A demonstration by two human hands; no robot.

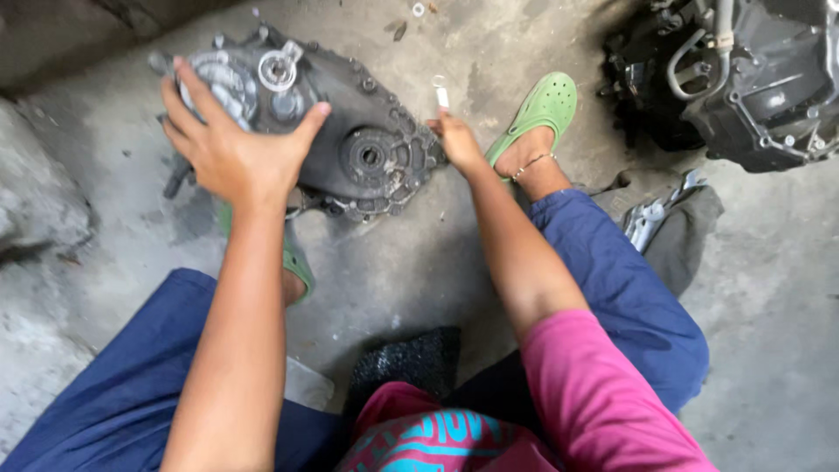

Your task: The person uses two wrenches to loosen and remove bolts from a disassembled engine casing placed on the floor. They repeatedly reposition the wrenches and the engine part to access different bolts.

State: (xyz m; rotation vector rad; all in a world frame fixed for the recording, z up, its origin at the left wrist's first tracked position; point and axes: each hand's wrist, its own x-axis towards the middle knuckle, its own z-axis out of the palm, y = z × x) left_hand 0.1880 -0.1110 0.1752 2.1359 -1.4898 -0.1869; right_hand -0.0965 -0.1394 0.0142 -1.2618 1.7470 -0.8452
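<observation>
A dark, greasy gearbox housing (pixel 350 131) with bolts round its rim lies on the concrete floor (pixel 760 288) between my feet. My left hand (pixel 229 144) rests spread over its left part, fingers apart, pressing down on the metal. My right hand (pixel 456 140) is at the housing's right edge, closed around a small silver wrench (pixel 440 91) whose end sticks up above the fingers.
A large black engine block (pixel 743 70) stands at the top right. A grey cloth with several silver wrenches (pixel 655 214) lies beside my right leg. Green clogs (pixel 542 109) are on my feet. A washer (pixel 418 9) lies at the top. A black pad (pixel 411 360) sits under me.
</observation>
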